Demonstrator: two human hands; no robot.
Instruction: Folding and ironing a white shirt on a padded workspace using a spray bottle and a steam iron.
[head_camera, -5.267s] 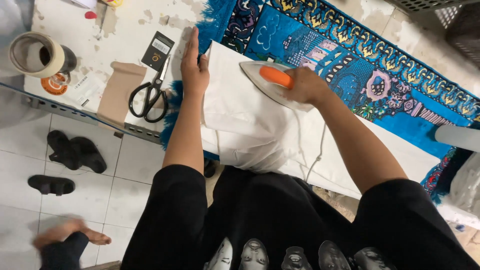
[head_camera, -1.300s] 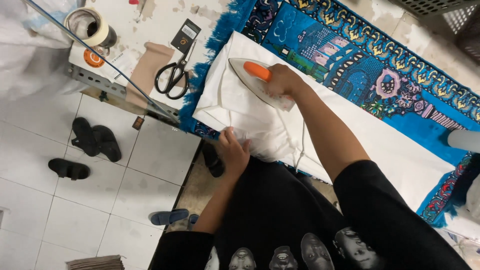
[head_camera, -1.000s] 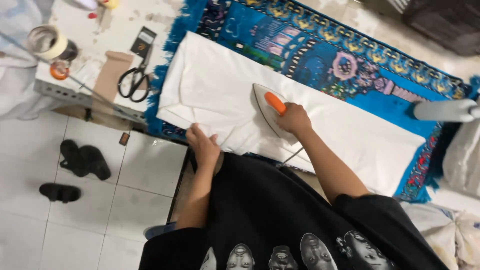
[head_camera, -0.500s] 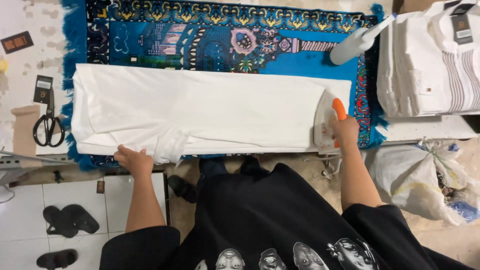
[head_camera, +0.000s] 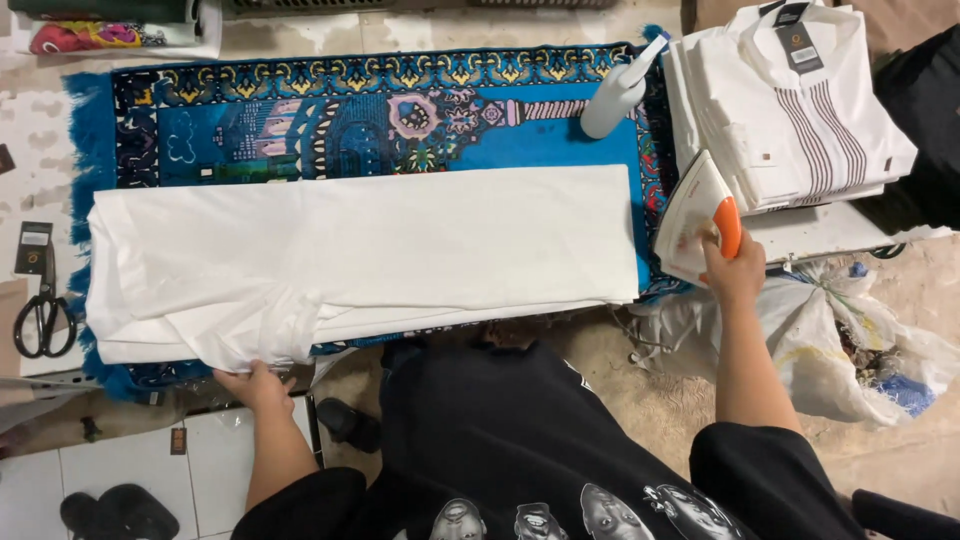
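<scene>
A long white cloth lies folded flat across a blue patterned rug on the table. My left hand grips the cloth's near left edge where it hangs over the table front. My right hand holds the orange handle of a white clothes iron, which stands tipped up just past the cloth's right end, at the rug's right edge.
A white spray bottle lies on the rug's far right. A stack of folded white shirts sits at the right. Black scissors lie at the left. A plastic bag and slippers are on the floor.
The iron slid along the cloth from the left end to the right and now stands off it. My left hand shifted to the cloth's near left edge. The view turned square-on.
</scene>
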